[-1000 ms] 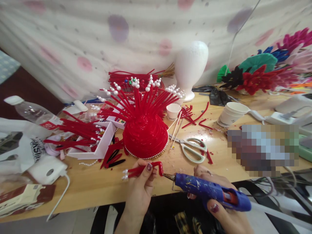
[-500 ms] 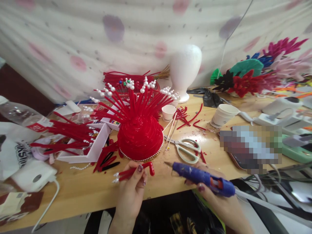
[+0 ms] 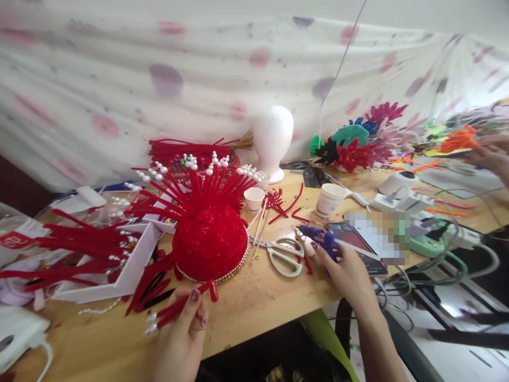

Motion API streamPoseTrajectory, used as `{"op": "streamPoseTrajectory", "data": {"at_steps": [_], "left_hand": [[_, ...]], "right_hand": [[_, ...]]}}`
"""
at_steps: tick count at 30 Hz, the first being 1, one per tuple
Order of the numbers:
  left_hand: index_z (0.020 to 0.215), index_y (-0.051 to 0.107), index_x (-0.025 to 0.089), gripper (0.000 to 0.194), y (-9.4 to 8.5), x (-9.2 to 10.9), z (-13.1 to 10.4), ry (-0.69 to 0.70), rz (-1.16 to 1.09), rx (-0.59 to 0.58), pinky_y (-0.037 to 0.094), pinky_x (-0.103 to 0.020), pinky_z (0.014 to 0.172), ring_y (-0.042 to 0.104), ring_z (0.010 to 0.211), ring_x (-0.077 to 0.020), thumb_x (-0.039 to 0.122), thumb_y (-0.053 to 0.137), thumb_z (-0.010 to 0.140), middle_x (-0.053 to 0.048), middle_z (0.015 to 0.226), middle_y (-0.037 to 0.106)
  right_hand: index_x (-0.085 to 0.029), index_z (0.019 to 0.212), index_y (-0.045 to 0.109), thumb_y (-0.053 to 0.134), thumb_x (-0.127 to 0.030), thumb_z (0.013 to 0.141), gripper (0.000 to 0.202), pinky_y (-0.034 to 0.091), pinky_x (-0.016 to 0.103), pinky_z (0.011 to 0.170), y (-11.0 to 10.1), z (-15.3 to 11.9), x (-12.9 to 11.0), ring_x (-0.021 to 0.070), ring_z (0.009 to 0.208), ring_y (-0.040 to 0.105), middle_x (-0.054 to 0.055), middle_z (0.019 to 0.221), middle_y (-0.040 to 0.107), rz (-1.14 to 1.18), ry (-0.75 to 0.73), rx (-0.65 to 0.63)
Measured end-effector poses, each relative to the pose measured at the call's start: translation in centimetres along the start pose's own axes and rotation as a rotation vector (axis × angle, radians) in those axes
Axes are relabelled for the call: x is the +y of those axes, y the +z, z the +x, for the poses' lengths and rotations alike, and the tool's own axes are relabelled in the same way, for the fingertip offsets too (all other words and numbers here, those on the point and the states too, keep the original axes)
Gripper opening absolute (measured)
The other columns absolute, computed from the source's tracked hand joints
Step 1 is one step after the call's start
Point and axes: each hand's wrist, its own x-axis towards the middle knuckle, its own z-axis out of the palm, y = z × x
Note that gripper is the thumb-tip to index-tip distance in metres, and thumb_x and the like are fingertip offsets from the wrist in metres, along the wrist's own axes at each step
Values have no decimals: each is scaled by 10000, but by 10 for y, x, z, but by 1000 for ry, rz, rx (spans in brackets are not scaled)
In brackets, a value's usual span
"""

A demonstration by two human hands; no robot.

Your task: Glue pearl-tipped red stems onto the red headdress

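Between thumb and fingers, my left hand (image 3: pixel 186 323) pinches a bundle of red stems (image 3: pixel 172 309) with white beads at one end and a bent, glossy tip at the other. Just beyond it stands a red dome-shaped headpiece (image 3: pixel 210 244), edged with pearls and topped with a fan of red stems bearing white beads. My right hand (image 3: pixel 342 265) is closed round a blue glue gun (image 3: pixel 324 239), beside the scissors and the phone (image 3: pixel 358 246). The gun's nozzle points left. Part of its body is hidden by the fingers.
Scissors (image 3: pixel 285 257) and thin sticks (image 3: pixel 259 228) lie right of the headpiece. Behind are paper cups (image 3: pixel 330 200) and a white foam head (image 3: pixel 273 140). A white box (image 3: pixel 139 260) of red stems stands left. Another person's hand (image 3: pixel 493 154) holds orange material at far right.
The view has turned right, bringing in another person's hand. My right hand has carried the glue gun away from my left hand, toward the phone. My left hand still holds the bundle.
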Motion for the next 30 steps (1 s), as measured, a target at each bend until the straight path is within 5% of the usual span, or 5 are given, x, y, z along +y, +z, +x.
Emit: {"op": "streamPoseTrajectory", "data": {"at_steps": [6, 10, 15, 20, 30], "left_hand": [[622, 636, 182, 349, -7, 18, 15, 127, 96, -5, 475, -108, 478, 528, 500, -52, 323, 921, 476, 50, 571, 590], [606, 656, 170, 374, -10, 49, 35, 234, 167, 8, 481, -140, 473, 551, 494, -74, 359, 924, 425, 35, 543, 607], [652, 672, 169, 317, -7, 96, 59, 311, 363, -75, 467, -170, 475, 572, 505, -96, 338, 877, 480, 28, 533, 626], [676, 683, 175, 143, 4, 136, 82, 412, 776, -186, 481, -211, 534, 605, 543, -122, 278, 753, 606, 10, 576, 670], [632, 702, 190, 41, 33, 163, 112, 434, 1100, -329, 488, -233, 545, 630, 547, -145, 174, 665, 641, 16, 563, 677]], "right_hand": [[-65, 1166, 589, 606, -619, 708, 718, 429, 567, 883, 3, -45, 11, 376, 981, 571, 231, 1098, 600, 76, 28, 493], [-124, 1160, 575, 677, -490, 743, 564, 474, 506, 822, 15, -61, -4, 305, 908, 576, 162, 1060, 569, 340, -81, 730], [-179, 1112, 554, 642, -408, 796, 400, 464, 495, 872, 51, -60, -41, 299, 1000, 576, 112, 1043, 560, 544, -368, 631], [-183, 1147, 533, 572, -359, 863, 336, 437, 531, 914, 82, -60, -61, 305, 1078, 542, 131, 1101, 575, 364, -525, 397], [-188, 1076, 586, 591, -394, 857, 300, 499, 477, 856, 90, -56, -48, 303, 1045, 600, 133, 1101, 621, 386, -410, 174]]}}
